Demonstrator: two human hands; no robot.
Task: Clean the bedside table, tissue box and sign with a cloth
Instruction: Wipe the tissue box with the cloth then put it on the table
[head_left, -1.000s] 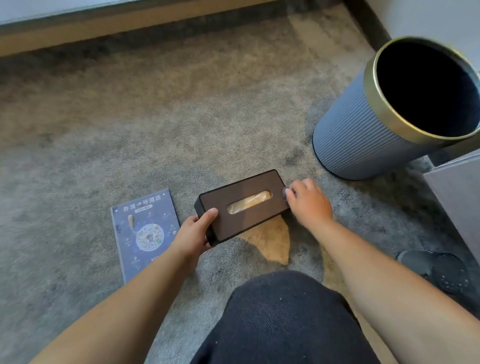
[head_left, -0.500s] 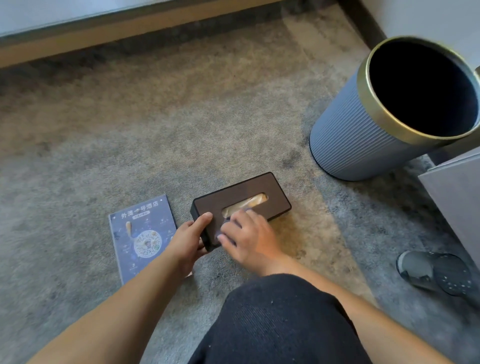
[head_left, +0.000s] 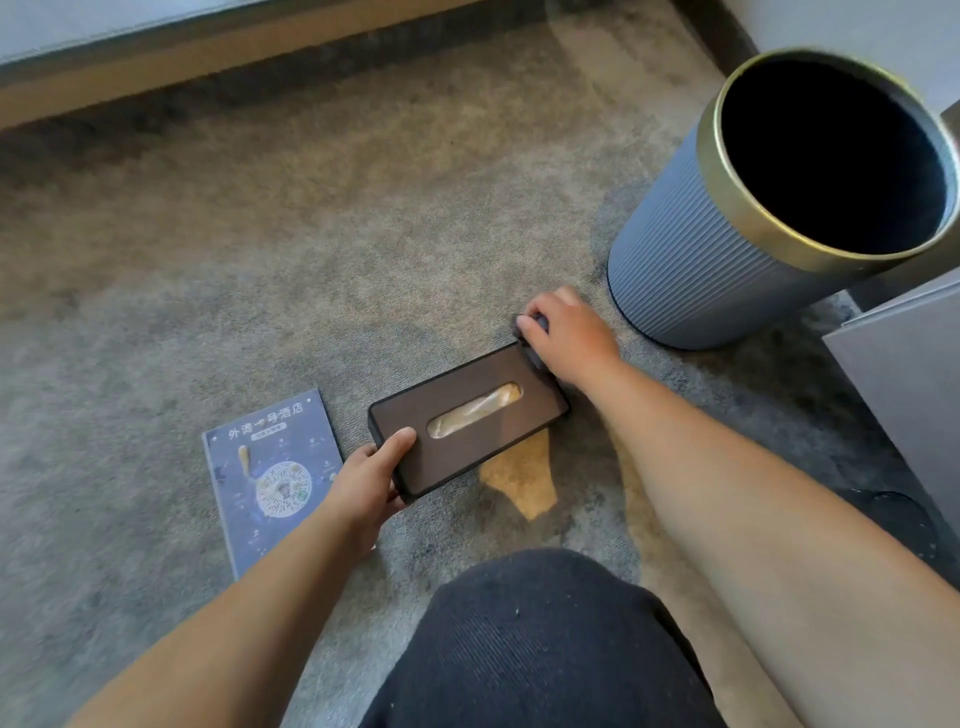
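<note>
Just right of the frame's centre, the right hand (head_left: 569, 338) is clenched around a small dark cloth (head_left: 536, 339), most of it hidden under the fingers, and presses it against the far end of the tissue box (head_left: 467, 418). Half a second ago this hand was at the near-left part of the lid, and a second ago at the far end, so the wipe is running back and forth along the length of the box. I judge the lid is about covered, with the side walls probably still to do.

At the lower-left end of the box, the left hand (head_left: 369, 480) grasps the corner, thumb on the lid and fingers down the side, steadying it on the grey carpet (head_left: 260, 234) as it did in both earlier views.

Left of the box and just apart from it, the blue sign (head_left: 260, 467) lies flat, unmoved. Its heading seems to read "外滩一号酒店", above a round code-like graphic; the smaller print is too fine to read.

At upper right stands a ribbed grey bin (head_left: 691, 260) with a brass-coloured rim. A grey panel (head_left: 904, 374) at the right edge may be the bedside table; I cannot tell.
</note>
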